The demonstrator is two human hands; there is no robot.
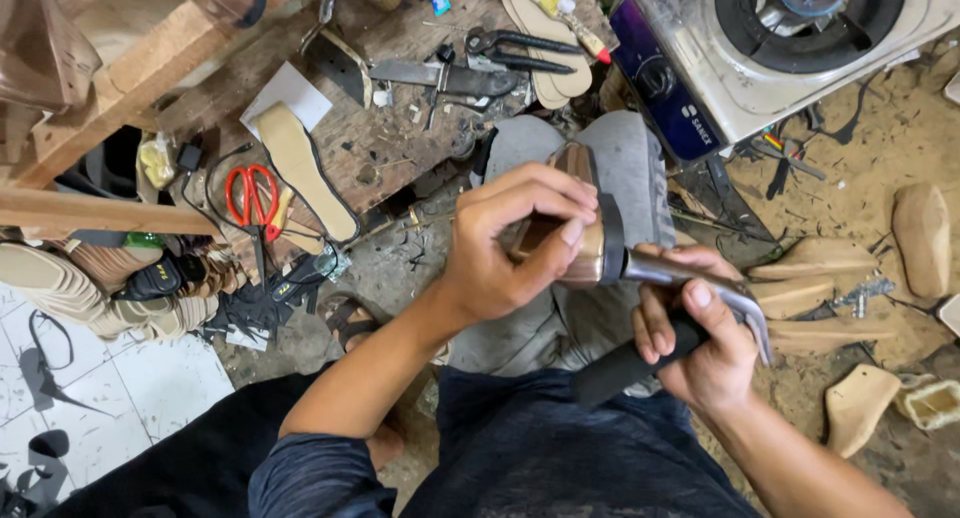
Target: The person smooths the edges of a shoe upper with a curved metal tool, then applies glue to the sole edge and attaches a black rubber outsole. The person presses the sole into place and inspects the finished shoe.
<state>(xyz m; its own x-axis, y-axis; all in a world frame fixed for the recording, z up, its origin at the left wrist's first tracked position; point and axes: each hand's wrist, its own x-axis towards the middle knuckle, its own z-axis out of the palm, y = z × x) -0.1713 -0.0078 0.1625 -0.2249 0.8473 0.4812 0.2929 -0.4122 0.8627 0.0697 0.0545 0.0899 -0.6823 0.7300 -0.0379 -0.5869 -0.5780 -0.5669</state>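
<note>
Head view: both hands on a brown shoe [575, 213] over the lap.
Left hand [505, 243] wraps the shoe; right hand [700, 343] fists a black-handled metal tool [690, 283] touching the shoe's edge, below the gas stove [790, 48].

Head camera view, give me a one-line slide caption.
Left hand steadies a brown shoe on the lap while right hand grips black-handled pincers against it.

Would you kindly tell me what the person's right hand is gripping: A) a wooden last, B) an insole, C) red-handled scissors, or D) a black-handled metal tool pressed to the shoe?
D: the right hand grips the black-handled metal tool, whose head meets the brown shoe held by the left hand.
</note>
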